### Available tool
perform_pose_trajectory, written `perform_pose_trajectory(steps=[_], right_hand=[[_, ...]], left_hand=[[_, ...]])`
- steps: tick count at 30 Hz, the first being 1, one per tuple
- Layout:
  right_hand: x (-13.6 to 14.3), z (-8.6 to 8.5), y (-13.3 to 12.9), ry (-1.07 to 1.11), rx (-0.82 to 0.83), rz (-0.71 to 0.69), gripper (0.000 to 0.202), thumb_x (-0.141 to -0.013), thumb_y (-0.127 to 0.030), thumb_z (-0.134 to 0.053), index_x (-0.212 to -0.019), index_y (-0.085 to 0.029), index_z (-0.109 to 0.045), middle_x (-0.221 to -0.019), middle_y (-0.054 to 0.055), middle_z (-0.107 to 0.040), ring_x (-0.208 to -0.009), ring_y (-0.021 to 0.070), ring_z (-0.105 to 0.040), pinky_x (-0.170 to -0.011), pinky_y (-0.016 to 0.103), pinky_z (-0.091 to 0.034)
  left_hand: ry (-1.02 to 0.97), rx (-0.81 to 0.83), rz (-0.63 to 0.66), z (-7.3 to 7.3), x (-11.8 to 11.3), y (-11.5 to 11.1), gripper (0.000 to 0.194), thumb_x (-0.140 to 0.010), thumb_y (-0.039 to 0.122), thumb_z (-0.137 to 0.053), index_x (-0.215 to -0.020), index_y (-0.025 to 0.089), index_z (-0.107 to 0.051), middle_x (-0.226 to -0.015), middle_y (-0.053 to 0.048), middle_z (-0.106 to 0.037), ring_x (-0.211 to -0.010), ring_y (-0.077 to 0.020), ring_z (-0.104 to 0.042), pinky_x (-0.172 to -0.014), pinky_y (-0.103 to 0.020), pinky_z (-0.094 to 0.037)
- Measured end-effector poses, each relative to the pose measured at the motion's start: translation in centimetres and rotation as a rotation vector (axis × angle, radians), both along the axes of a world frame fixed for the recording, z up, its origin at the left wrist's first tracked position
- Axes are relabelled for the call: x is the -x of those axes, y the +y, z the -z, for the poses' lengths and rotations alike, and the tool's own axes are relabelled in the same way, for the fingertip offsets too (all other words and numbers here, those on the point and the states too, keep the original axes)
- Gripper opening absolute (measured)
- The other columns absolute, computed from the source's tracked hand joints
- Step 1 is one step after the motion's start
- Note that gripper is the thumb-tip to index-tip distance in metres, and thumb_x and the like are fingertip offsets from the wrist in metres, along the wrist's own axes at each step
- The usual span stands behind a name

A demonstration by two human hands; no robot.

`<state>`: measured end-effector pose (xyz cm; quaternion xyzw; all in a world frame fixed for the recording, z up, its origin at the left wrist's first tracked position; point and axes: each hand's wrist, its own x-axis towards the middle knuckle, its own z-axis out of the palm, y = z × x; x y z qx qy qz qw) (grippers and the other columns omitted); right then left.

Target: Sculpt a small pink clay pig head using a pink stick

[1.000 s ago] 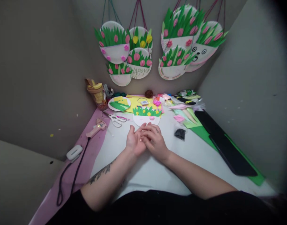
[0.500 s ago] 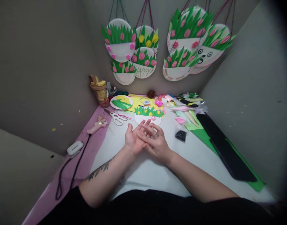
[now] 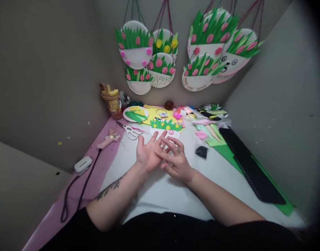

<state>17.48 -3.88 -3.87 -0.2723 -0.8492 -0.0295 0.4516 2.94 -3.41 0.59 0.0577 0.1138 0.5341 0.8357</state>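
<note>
and here's the left hand [image 3: 150,153], palm up, fingers spread! the right hand [image 3: 177,158] hangs over it, fingers loosely apart; touching the palm? can't tell. the plate [image 3: 166,126] lies just beyond the fingertips, scissors [image 3: 128,129] left, black bag [image 3: 202,152] right.

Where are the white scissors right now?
In the head view, the white scissors lie left of centre on the table, between the pink glue gun and the flowered paper plate, ahead and left of the left hand.
</note>
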Motion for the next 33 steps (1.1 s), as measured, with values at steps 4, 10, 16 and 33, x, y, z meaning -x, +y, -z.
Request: perform_pose_trajectory(steps=[4, 10, 16, 33], right_hand=[[0.03, -0.03, 0.09, -0.014, -0.009, 0.022, 0.040, -0.091, -0.050, -0.048, -0.123, -0.032, -0.064, -0.157, 0.001, -0.027, -0.137, 0.0336, -0.027, -0.110, 0.055, -0.033], [-0.23, 0.06, 0.18, 0.032, -0.057, -0.016, 0.042, -0.091, -0.051, -0.045, -0.122, -0.030, -0.065, -0.153, 0.004, -0.035, -0.136, 0.0340, -0.030, -0.110, 0.056, -0.033], [-0.09, -0.15, 0.27, 0.008, -0.074, 0.003, 0.045, -0.093, -0.051, -0.042, -0.126, -0.028, -0.062, -0.154, 0.006, -0.032, -0.137, 0.0343, -0.028, -0.109, 0.056, -0.033], [0.05, -0.22, -0.17, -0.027, -0.142, -0.030, 0.043, -0.088, -0.056, -0.049, -0.121, -0.033, -0.065, -0.152, 0.002, -0.037, -0.136, 0.0333, -0.030, -0.108, 0.053, -0.034]], left_hand=[[-0.013, -0.041, 0.061, -0.02, -0.03, -0.15, 0.080, -0.085, 0.075, -0.022, -0.141, 0.020, -0.037, -0.144, -0.017, -0.047, -0.121, -0.0304, -0.055, -0.089, -0.045, -0.049], [-0.053, -0.100, 0.049, -0.09, 0.13, -0.24, 0.079, -0.086, 0.074, -0.023, -0.146, 0.023, -0.029, -0.148, -0.013, -0.045, -0.126, -0.0296, -0.052, -0.097, -0.047, -0.045], [-0.016, -0.086, 0.094, -0.15, -0.04, -0.30, 0.082, -0.085, 0.076, -0.022, -0.146, 0.022, -0.028, -0.149, -0.015, -0.042, -0.126, -0.0303, -0.052, -0.096, -0.046, -0.044], [0.013, -0.161, 0.093, -0.21, 0.06, -0.52, 0.079, -0.086, 0.074, -0.020, -0.148, 0.026, -0.027, -0.152, -0.012, -0.038, -0.137, -0.0289, -0.041, -0.109, -0.048, -0.032]])
